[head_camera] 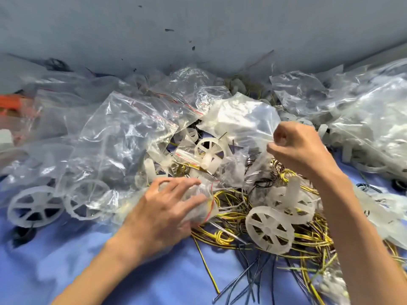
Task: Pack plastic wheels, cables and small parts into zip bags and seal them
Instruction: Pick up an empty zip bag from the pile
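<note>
My left hand [163, 208] rests on a small crumpled zip bag [202, 205] with a red seal line, its fingers spread and bent over it. My right hand [297, 148] is raised, its fingers curled and pinching the edge of a clear zip bag [242, 117] that hangs above the pile. White spoked plastic wheels lie around: one [269, 230] near my right forearm, one [210, 150] in the middle, two [35, 209] at the left. A tangle of yellow and black cables [233, 219] lies under both hands.
Many clear zip bags [123, 137] are heaped across the blue cloth [72, 260], some filled with wheels at the right [370, 119]. An orange object [11, 102] sits at the far left. A grey wall [198, 29] rises behind the pile.
</note>
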